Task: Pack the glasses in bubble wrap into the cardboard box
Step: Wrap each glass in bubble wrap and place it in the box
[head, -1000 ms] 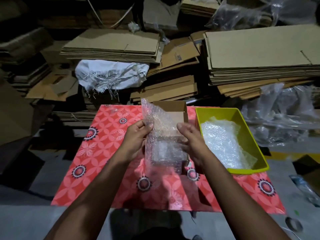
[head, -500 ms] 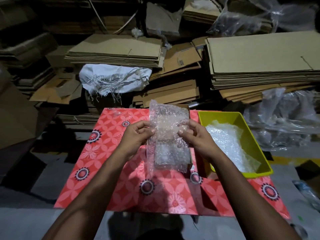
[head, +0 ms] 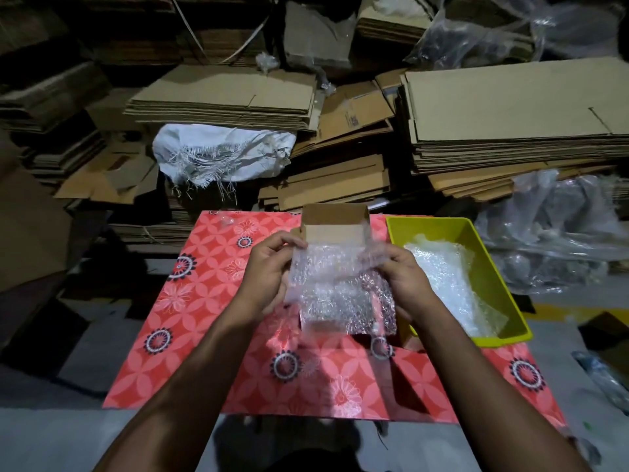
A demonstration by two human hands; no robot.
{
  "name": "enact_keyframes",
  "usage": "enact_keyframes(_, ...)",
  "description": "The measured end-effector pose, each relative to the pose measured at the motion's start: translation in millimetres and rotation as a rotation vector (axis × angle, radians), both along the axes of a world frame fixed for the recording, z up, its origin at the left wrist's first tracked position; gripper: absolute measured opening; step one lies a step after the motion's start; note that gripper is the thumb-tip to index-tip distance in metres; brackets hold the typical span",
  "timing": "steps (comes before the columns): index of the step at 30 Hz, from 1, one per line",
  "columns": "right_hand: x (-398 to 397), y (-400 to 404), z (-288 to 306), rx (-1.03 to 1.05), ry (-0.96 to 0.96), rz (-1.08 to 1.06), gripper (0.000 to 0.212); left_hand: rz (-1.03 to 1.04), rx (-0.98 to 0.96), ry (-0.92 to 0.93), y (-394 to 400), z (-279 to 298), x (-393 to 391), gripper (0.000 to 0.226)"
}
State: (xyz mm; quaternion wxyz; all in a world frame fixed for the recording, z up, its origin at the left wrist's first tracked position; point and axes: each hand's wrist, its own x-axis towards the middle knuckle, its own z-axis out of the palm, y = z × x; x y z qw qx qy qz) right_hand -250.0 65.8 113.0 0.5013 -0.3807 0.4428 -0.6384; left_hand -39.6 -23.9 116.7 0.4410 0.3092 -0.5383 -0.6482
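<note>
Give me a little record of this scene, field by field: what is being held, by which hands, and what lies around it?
held item: clear bubble wrap bundle, contents too blurred to tell
left hand: grips the bundle's left edge
right hand: grips its right edge
small brown cardboard box: open, behind and under the bundle
yellow plastic tray: right of the box, holds loose bubble wrap sheets
red flower-patterned mat: lies under the box and tray
background: flattened cardboard stacks, frayed white sack
</note>
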Motion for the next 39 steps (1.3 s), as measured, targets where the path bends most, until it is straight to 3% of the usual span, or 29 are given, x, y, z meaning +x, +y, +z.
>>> enact_keyframes(4, -1, 3, -3, -0.016, 0.081, 0.000, 0.050, 0.017, 0.108, 0.087, 9, 2, -5, 0.025)
enact_keyframes(6, -4, 3, -5, 0.003, 0.094, -0.028, 0.049, 0.020, 0.048, 0.015, 15, 1, -5, 0.020)
enact_keyframes(8, -5, 6, -4, 0.043, -0.035, -0.040, 0.037, 0.004, -0.007, -0.071, 16, -5, -4, 0.015)
enact_keyframes(10, -4, 10, -5, 0.128, -0.237, -0.018, 0.025, 0.001, -0.036, -0.106, 15, -9, -5, 0.027)
enact_keyframes(12, -4, 14, -7, 0.213, -0.273, 0.085, 0.037, 0.027, -0.082, -0.123, 16, -8, -8, 0.036)
enact_keyframes(15, -5, 13, -22, 0.300, -0.060, 0.136, 0.040, 0.025, -0.031, -0.095, 17, -4, -9, 0.049)
enact_keyframes(17, -8, 9, -33, 0.378, 0.022, 0.088, 0.061, 0.014, 0.068, -0.062, 15, -6, -8, 0.044)
enact_keyframes(19, -10, 7, -38, 0.410, 0.048, 0.051, 0.067, -0.022, 0.174, -0.047, 16, -5, -6, 0.025)
enact_keyframes(22, -12, 2, -48, 0.424, 0.115, -0.002, 0.086, -0.159, 0.207, -0.207, 23, -13, -3, 0.025)
enact_keyframes(23, -14, 2, -52, 0.415, 0.132, -0.004, 0.085, -0.180, 0.169, -0.279, 25, -16, -2, 0.023)
enact_keyframes(25, -13, 6, -45, 0.427, 0.186, 0.043, 0.059, -0.149, 0.137, -0.319, 24, -26, 1, 0.017)
enact_keyframes(28, -13, 13, -40, 0.418, 0.229, 0.186, 0.027, -0.093, 0.098, -0.340, 17, -30, 5, 0.025)
enact_keyframes(31, -12, 15, -37, 0.348, 0.265, 0.193, 0.053, -0.156, 0.046, -0.367, 14, -30, 7, 0.027)
enact_keyframes(35, -11, 18, -32, 0.331, 0.340, 0.212, 0.064, -0.178, 0.070, -0.277, 15, -25, 9, 0.031)
enact_keyframes(36, -13, 16, -35, 0.311, 0.326, 0.202, 0.059, -0.199, 0.078, -0.252, 15, -23, 10, 0.036)
enact_keyframes(39, -18, 17, -33, 0.237, 0.249, 0.160, 0.017, -0.204, 0.067, -0.207, 15, -19, 8, 0.038)
